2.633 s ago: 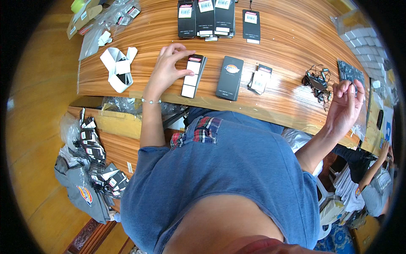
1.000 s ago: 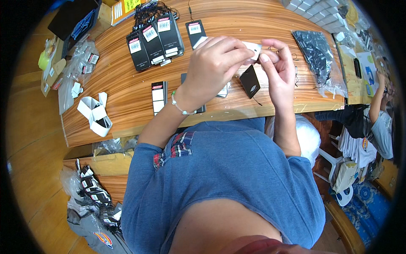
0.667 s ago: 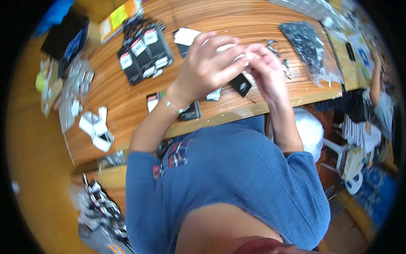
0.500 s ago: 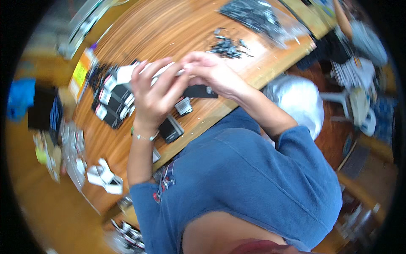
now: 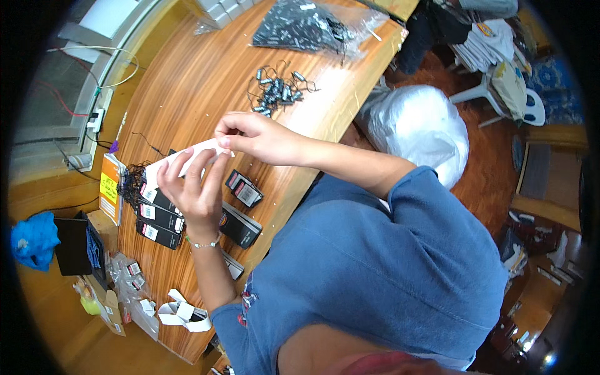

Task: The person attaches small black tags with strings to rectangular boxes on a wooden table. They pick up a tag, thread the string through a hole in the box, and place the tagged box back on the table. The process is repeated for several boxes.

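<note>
Between my two hands is a white card or paper strip (image 5: pixel 205 146), slanting over the table. My right hand (image 5: pixel 259 139) pinches its right end between thumb and fingertips. The fingers of my left hand (image 5: pixel 195 189) curl over the strip from the near side, closed on it; my left thumb is hidden. Below and left of that hand lie black packs with white labels (image 5: pixel 164 219), black cords (image 5: pixel 131 184) bunched at their far end. Nearer the table edge sit a stack of black packs (image 5: pixel 239 226) and smaller labelled packs (image 5: pixel 244 189).
A pile of small black corded pieces (image 5: pixel 275 94) lies beyond my right hand, and a clear bag of black pieces (image 5: pixel 300 28) behind it. White strips (image 5: pixel 184 312) lie at the near left. A white sack (image 5: pixel 415 131) stands on the floor at right.
The view has shifted, so the table things appear displaced and sharper. My right hand now pinches the strip's end; more of the white strip shows between my hands.
</note>
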Tool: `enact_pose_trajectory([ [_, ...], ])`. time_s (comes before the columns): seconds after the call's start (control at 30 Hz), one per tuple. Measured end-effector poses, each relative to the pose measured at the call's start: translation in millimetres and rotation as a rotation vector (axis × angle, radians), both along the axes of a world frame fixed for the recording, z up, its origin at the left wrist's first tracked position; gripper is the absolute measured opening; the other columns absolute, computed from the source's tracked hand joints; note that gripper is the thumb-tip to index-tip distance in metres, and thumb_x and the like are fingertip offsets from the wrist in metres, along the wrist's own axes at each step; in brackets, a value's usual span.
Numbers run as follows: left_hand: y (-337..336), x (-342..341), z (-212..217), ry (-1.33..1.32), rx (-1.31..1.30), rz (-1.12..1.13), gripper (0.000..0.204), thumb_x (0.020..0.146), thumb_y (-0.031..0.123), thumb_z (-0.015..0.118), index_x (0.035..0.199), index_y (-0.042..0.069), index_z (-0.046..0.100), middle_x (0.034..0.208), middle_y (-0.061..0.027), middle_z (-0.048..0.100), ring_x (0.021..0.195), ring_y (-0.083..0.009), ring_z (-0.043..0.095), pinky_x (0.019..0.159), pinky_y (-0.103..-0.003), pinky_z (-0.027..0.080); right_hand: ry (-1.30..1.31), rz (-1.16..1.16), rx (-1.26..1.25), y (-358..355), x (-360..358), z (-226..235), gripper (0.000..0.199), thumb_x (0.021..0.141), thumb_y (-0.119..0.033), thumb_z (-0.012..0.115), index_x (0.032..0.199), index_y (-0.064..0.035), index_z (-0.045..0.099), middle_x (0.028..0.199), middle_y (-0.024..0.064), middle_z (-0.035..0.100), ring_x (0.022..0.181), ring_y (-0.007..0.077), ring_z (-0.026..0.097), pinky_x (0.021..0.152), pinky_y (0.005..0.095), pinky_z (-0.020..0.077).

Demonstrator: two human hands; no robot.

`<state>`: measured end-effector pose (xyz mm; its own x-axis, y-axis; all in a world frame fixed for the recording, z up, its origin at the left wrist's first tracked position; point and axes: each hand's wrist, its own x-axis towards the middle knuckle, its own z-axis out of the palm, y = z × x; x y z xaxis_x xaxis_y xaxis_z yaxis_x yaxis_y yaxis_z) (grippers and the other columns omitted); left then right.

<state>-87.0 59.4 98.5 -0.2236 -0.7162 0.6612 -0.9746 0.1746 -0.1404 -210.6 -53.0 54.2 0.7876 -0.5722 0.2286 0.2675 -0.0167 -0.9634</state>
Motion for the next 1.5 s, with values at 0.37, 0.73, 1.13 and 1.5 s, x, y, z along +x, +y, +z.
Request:
enact_pose_trajectory([
  [0.37,-9.6,-8.4,0.8,0.153,0.113,-0.024,0.013,0.075,0.013,0.055,0.086,0.012,0.062,0.091,0.0023,0.062,0.092,-0.0166,0.057,0.091,-0.042,0.032,-0.096,-0.095,0.121,-20.5,-6.0,15.5,0.014,0.090,-0.019,0.049,0.087,-0.0053,0.051,0.086,0.0038,0.052,0.081,0.0116,0.048,0.075,0.0244,0.0393],
  [0.73,2.1,-17.9,-16.9,0.905,0.051,-0.153,0.017,0.071,-0.003,0.065,0.086,0.002,0.057,0.085,-0.0122,0.061,0.077,-0.0228,0.060,0.067,-0.031,0.047,-0.571,0.434,1.010,-22.5,-7.5,50.0,0.010,0.092,-0.015,0.045,0.100,-0.0082,0.046,0.065,-0.0001,0.043,0.064,0.0118,0.044,0.068,0.0288,0.0408],
  [1.13,3.1,-36.0,-15.4,1.699,0.070,-0.359,0.022,0.082,-0.004,0.055,0.098,0.005,0.042,0.094,-0.0048,0.047,0.090,-0.0123,0.049,0.082,-0.025,0.041,-0.553,0.434,0.784,-6.1,-13.3,69.3,0.021,0.086,-0.009,0.052,0.106,-0.0044,0.047,0.076,0.0073,0.057,0.077,0.0191,0.054,0.080,0.0351,0.0421],
  [1.5,-7.4,-49.7,-21.4,1.642,0.205,-0.409,0.044,0.076,-0.008,0.060,0.110,0.005,0.036,0.101,-0.0058,0.046,0.097,-0.0127,0.048,0.083,-0.024,0.038,-0.415,0.281,0.469,0.4,-13.1,78.2,0.010,0.089,-0.007,0.050,0.097,-0.0023,0.047,0.079,0.0090,0.056,0.063,0.0123,0.055,0.059,0.0232,0.0468],
])
